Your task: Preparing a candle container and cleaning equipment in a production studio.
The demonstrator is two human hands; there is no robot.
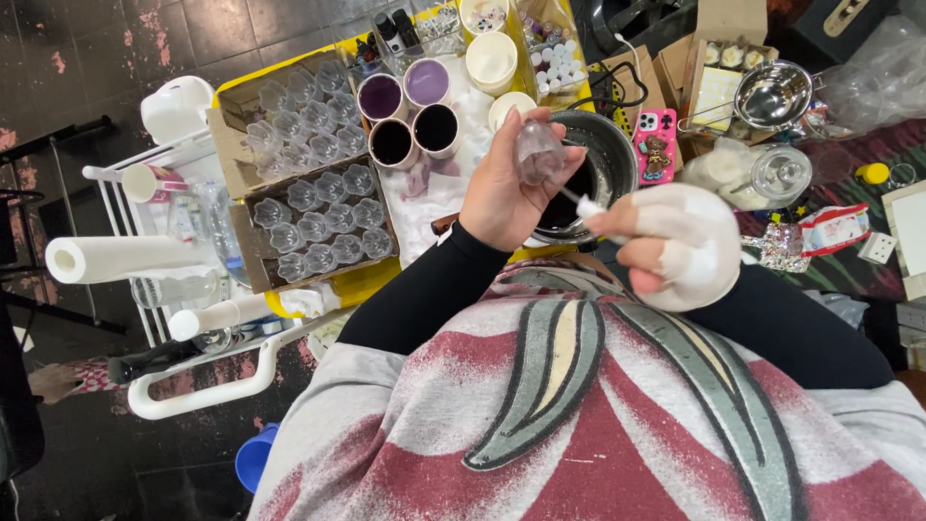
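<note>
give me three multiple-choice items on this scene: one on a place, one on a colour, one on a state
1. Where is the small clear mould?
A. in the left hand
B. in the cardboard box
C. on the floor

2. What colour is the phone case?
A. green
B. pink
C. black

3. What covers the right hand?
A. nothing
B. a black mitten
C. a white glove with fingertips bare

Answers: 1 A, the left hand's grip is closed round it above the dark pot. 2 B, the case beside the pot is pink. 3 C, white fabric wraps the hand while it pinches a thin white-tipped tool.
</note>
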